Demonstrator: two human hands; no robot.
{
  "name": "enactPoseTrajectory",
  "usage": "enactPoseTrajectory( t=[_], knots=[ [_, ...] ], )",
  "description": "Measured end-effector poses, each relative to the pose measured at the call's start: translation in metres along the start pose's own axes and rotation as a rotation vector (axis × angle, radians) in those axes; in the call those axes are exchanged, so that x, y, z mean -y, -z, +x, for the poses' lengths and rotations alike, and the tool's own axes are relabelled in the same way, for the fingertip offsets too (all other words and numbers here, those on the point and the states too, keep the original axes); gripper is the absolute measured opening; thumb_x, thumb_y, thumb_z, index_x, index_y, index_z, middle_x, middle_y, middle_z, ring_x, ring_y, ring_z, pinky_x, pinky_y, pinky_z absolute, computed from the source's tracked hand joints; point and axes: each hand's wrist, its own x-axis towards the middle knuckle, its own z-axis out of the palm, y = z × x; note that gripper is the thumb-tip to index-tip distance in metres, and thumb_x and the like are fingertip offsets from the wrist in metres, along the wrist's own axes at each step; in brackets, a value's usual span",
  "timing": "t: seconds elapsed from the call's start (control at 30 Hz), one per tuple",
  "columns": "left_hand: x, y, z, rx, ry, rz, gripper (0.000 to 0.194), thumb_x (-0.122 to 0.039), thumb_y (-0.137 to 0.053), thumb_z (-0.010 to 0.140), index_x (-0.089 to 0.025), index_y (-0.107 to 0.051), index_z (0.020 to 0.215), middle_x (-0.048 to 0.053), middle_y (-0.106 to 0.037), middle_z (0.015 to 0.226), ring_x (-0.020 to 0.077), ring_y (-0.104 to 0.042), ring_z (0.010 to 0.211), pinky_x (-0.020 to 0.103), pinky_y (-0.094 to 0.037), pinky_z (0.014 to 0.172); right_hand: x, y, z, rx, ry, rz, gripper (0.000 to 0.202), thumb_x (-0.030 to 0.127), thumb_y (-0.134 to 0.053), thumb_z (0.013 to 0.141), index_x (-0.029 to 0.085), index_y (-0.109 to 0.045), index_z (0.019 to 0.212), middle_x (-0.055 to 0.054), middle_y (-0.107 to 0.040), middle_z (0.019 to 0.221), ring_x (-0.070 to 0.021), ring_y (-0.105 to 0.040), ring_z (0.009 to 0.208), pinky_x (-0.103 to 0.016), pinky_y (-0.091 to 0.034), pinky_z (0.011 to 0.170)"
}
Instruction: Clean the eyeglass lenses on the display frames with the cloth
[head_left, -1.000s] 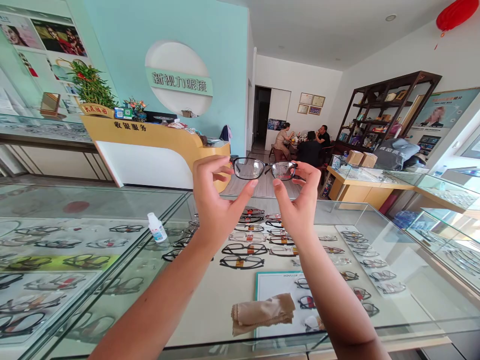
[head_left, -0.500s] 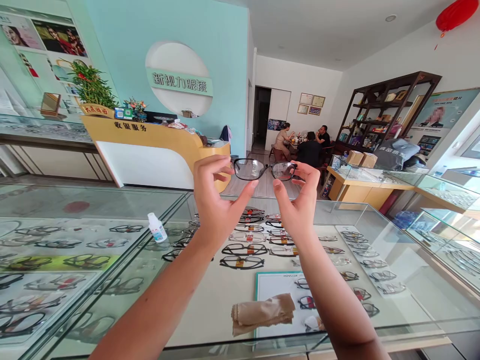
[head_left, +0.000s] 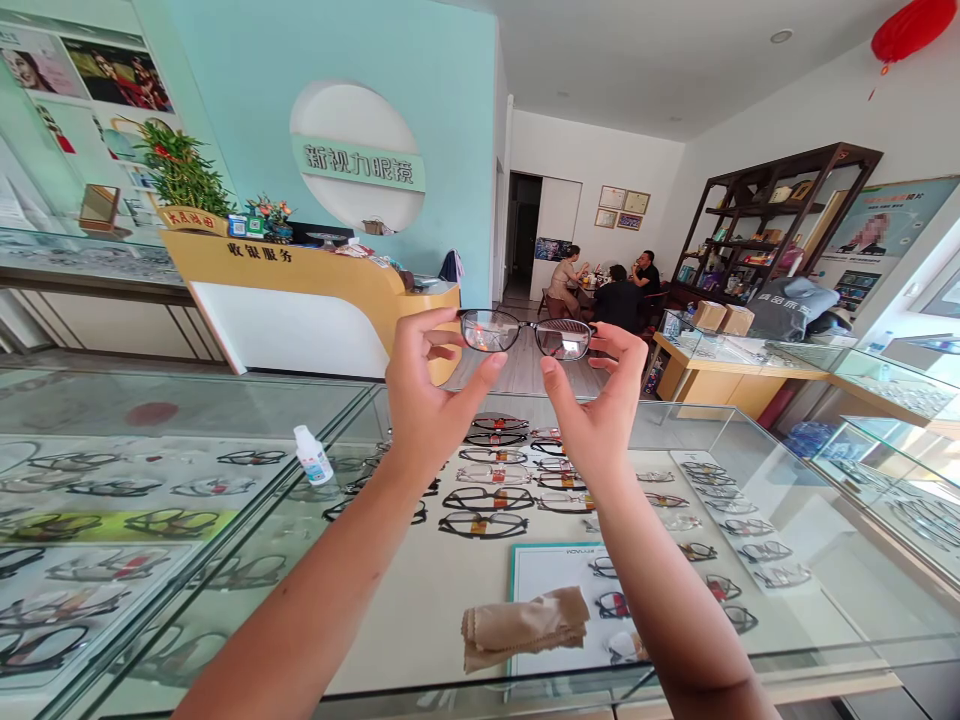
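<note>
The left hand (head_left: 427,385) and the right hand (head_left: 600,390) held a pair of black-rimmed glasses (head_left: 527,325) between them, up in the air above the far edge of the glass tabletop (head_left: 442,610), the lenses facing the camera. Each hand was partly curled, its fingers gathered at an outer corner of the frame and its thumb raised just below the lenses; whether the thumbs touched the rim could not be told. Under the tabletop's glass lay rows of spectacle frames (head_left: 491,498), some hidden by the two forearms, and a white board with a teal edge (head_left: 551,565), which the right forearm partly covered. A folded beige cloth (head_left: 525,628) lay on top of the glass, overlapping that board in the view, between the forearms and nearer the camera than the hands. A small white spray bottle (head_left: 313,457) stood to the left of the left forearm, well apart from it, near the seam with the neighbouring case. Another strip of frames (head_left: 750,520) lay to the right, clear of the right forearm. Beyond the glasses, the wooden floor showed through the lenses; farther back were a curved reception desk (head_left: 300,325), a dark shelf unit (head_left: 772,208), two cardboard boxes (head_left: 722,318) on another display counter, and three seated people (head_left: 615,295).
</note>
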Motion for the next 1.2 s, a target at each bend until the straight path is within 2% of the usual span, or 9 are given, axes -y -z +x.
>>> enactPoseTrajectory(
  t=[0.13,0.27,0.6,0.77,1.0,1.2],
  knots=[
    [0.003,0.001,0.001,0.007,0.002,-0.007,0.058,-0.043,-0.089,0.089,-0.028,-0.058,0.136,0.005,-0.075,0.112,0.0242,-0.077,0.104,0.044,-0.062,0.09,0.001,0.0,0.001,-0.001,0.018,0.02,0.049,0.04,-0.078,0.097,0.028,-0.054,0.137,-0.011,-0.064,0.131,-0.0278,-0.067,0.117,-0.048,-0.061,0.094],
    [0.008,0.001,0.002,0.006,-0.009,-0.01,0.06,-0.04,-0.09,0.089,-0.029,-0.059,0.138,0.007,-0.075,0.119,0.0241,-0.077,0.106,0.043,-0.062,0.089,0.001,0.0,0.001,-0.001,0.037,0.017,0.049,0.038,-0.077,0.097,0.029,-0.053,0.138,-0.012,-0.063,0.134,-0.0291,-0.067,0.122,-0.049,-0.061,0.094],
    [0.01,0.0,0.001,-0.002,-0.008,0.02,0.059,-0.043,-0.089,0.09,-0.03,-0.058,0.139,0.008,-0.074,0.125,0.0246,-0.077,0.105,0.045,-0.063,0.089,0.001,0.0,0.002,-0.002,0.053,0.017,0.049,0.036,-0.077,0.097,0.029,-0.054,0.139,-0.013,-0.064,0.137,-0.0297,-0.067,0.125,-0.049,-0.063,0.093],
    [0.007,-0.002,-0.002,-0.072,-0.106,0.081,0.061,-0.045,-0.089,0.089,-0.03,-0.059,0.14,0.01,-0.07,0.136,0.0234,-0.074,0.101,0.043,-0.061,0.084,-0.005,-0.002,0.0,0.042,-0.03,0.062,0.05,0.033,-0.074,0.097,0.028,-0.053,0.142,-0.014,-0.065,0.145,-0.0296,-0.067,0.132,-0.048,-0.063,0.096],
    [0.001,-0.001,-0.003,-0.102,-0.154,0.155,0.062,-0.049,-0.09,0.088,-0.031,-0.059,0.139,0.009,-0.069,0.133,0.0237,-0.072,0.097,0.044,-0.059,0.082,-0.006,-0.003,-0.001,0.077,-0.069,0.06,0.047,0.033,-0.072,0.098,0.027,-0.055,0.142,-0.015,-0.067,0.147,-0.0296,-0.067,0.131,-0.05,-0.062,0.099],
    [-0.002,0.0,-0.003,-0.12,-0.257,0.178,0.063,-0.039,-0.092,0.088,-0.031,-0.058,0.141,0.008,-0.068,0.132,0.0213,-0.07,0.093,0.04,-0.057,0.078,-0.006,-0.003,-0.001,0.101,-0.09,0.079,0.045,0.033,-0.071,0.099,0.027,-0.055,0.141,-0.014,-0.067,0.146,-0.0288,-0.067,0.13,-0.05,-0.06,0.098]
  ],
)
